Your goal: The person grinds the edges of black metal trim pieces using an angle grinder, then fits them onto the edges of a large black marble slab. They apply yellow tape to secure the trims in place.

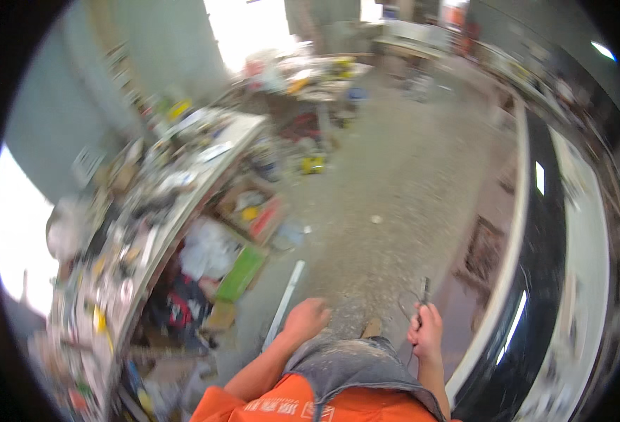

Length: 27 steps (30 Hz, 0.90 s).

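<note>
My left hand [308, 318] is curled in front of my body, with its palm side hidden. I cannot make out anything in its fingers. Just left of it, a long white strip [286, 295] slants past the forearm, apparently apart from the hand. My right hand [428, 330] is raised with its fingers closed on a slim dark tool [424, 288] that points upward. A thin cord or wire loops beside this tool, and blur hides what kind of tool it is. I wear an orange top and a dusty grey apron [355, 362].
Along the left runs a cluttered workbench [176, 218], with cardboard boxes [239, 204] and a green carton [241, 273] beneath its edge. A dusty floor [387, 183] stretches ahead. On the right lies a long glossy black slab [535, 281] beside pale ones. Another littered table [324, 88] stands farther off.
</note>
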Each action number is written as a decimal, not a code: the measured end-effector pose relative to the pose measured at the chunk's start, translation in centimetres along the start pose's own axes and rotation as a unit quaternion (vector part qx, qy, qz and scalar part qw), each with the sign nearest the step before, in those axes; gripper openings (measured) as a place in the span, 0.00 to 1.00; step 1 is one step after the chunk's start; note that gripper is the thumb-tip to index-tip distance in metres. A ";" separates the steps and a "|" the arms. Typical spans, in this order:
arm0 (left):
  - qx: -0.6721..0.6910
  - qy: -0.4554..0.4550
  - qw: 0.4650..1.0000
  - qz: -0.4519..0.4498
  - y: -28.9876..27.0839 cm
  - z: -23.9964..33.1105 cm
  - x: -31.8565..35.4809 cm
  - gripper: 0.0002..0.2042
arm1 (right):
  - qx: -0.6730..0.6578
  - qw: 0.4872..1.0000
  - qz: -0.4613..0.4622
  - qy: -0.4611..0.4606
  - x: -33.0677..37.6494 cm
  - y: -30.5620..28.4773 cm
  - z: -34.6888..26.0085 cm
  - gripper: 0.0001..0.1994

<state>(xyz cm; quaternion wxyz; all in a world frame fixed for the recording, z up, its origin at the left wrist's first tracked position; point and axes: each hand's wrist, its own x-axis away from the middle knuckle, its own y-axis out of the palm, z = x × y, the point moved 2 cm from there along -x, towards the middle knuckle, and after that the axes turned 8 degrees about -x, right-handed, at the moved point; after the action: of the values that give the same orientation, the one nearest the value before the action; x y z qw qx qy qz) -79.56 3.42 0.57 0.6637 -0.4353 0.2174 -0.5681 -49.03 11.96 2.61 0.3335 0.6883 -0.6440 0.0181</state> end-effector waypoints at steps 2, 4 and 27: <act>0.055 -0.013 0.997 0.048 -1.3 2.1 -2.2 0.18 | 0.005 0.999 -0.024 0.033 -2.8 1.5 -2.2 0.10; 0.084 -0.041 0.994 0.055 -1.4 3.2 -3.0 0.18 | 0.058 0.993 -0.080 0.060 -5.8 3.2 -3.2 0.10; 0.522 -0.062 0.847 -0.080 -8.2 -0.8 -12.9 0.21 | 0.332 0.901 -0.263 0.091 -10.9 17.3 -2.6 0.19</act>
<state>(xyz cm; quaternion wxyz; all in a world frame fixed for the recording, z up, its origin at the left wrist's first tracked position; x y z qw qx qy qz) -88.17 15.56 4.29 0.7574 -0.0743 -0.1883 -0.6208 -65.38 23.61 7.17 0.1358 0.8989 -0.3628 0.2050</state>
